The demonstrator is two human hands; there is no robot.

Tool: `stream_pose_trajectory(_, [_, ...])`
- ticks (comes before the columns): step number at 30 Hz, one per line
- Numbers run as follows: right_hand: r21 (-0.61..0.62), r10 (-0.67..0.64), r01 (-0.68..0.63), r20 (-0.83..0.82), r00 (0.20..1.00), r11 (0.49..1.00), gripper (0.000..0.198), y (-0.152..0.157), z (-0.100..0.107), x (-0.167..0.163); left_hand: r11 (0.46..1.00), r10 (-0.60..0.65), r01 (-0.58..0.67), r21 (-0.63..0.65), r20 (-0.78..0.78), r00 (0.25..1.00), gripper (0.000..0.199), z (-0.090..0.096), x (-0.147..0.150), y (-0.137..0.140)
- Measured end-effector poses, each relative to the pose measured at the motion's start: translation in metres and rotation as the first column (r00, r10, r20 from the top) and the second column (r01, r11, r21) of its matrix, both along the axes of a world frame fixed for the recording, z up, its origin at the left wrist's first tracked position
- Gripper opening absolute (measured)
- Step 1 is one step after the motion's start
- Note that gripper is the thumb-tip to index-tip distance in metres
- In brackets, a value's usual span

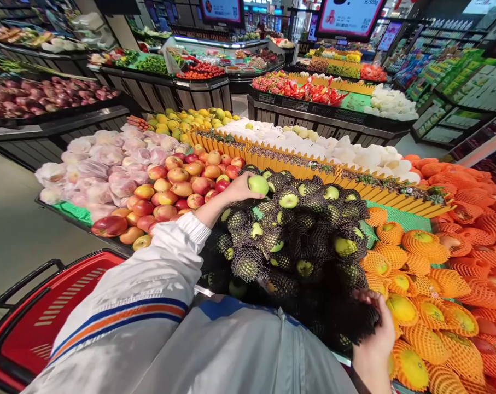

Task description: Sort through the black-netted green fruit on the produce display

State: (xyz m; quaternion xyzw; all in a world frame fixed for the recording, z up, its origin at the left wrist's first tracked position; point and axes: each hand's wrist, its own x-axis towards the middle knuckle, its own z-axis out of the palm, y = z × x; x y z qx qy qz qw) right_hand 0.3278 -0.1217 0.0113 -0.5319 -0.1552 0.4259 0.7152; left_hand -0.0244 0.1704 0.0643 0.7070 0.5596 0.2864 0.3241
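My left hand (239, 189) reaches across the display, its fingers wrapped round a bare green apple (258, 185). That apple is just above the back of a pile of green apples in black foam nets (289, 200). Lower and to the right, near my body, my right hand (377, 328) is closed on a black foam net (356, 317). Deep shade covers this net, and I cannot tell whether an apple is inside it. Red and yellow apples (180, 189) lie loose beside my left forearm.
Fruit in orange foam nets (420, 273) borders the pile on the right. Bagged pink fruit (108, 164) lies at the left. A low yellow fence divider (268, 158) runs behind the apples. A red shopping basket (54, 312) stands at my left. More produce stands are beyond.
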Motion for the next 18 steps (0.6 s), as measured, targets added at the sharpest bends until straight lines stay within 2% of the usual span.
stream_pose_trajectory(1, [0.018,-0.036,0.037,-0.039,0.999,0.999,0.021,0.004,0.002,-0.004,0.999,0.007,0.001,-0.033,0.226,0.974,0.092,0.005,0.003,-0.014])
stream_pose_trajectory(2, [0.035,-0.057,0.058,-0.034,0.998,0.998,0.022,0.009,0.005,-0.010,0.994,-0.010,0.053,-0.092,0.415,0.910,0.087,0.009,0.007,-0.030])
stream_pose_trajectory(4, [0.068,-0.059,0.057,0.026,0.998,0.996,0.024,0.019,0.008,-0.022,0.949,-0.014,0.226,-0.219,0.688,0.726,0.080,0.010,0.022,-0.069])
stream_pose_trajectory(5, [0.084,-0.043,0.038,0.058,0.997,0.996,0.025,0.024,0.009,-0.029,0.904,-0.007,0.335,-0.266,0.774,0.633,0.081,0.007,0.031,-0.090])
stream_pose_trajectory(7, [0.111,-0.004,-0.008,0.107,0.994,0.994,0.026,0.033,0.012,-0.043,0.777,-0.058,0.572,-0.265,0.873,0.485,0.086,-0.002,0.049,-0.132])
stream_pose_trajectory(9, [0.126,0.035,-0.056,0.162,0.986,0.991,0.028,0.039,0.015,-0.056,0.637,-0.131,0.725,-0.261,0.891,0.435,0.085,-0.015,0.065,-0.169])
stream_pose_trajectory(10, [0.125,0.049,-0.073,0.181,0.982,0.990,0.029,0.041,0.016,-0.063,0.585,-0.138,0.764,-0.273,0.895,0.425,0.088,-0.023,0.072,-0.184])
stream_pose_trajectory(11, [0.120,0.064,-0.090,0.203,0.977,0.989,0.030,0.042,0.018,-0.068,0.557,-0.136,0.780,-0.286,0.895,0.425,0.091,-0.031,0.078,-0.196])
stream_pose_trajectory(12, [0.111,0.085,-0.112,0.225,0.971,0.988,0.030,0.042,0.019,-0.072,0.554,-0.119,0.771,-0.315,0.887,0.447,0.089,-0.038,0.084,-0.205])
stream_pose_trajectory(15, [0.073,0.151,-0.174,0.251,0.956,0.982,0.030,0.039,0.020,-0.077,0.603,-0.045,0.695,-0.392,0.853,0.520,0.069,-0.057,0.091,-0.216])
stream_pose_trajectory(18, [0.024,0.292,-0.312,0.296,0.910,0.950,0.033,0.032,0.018,-0.071,0.664,0.045,0.633,-0.397,0.867,0.496,0.070,-0.064,0.088,-0.212])
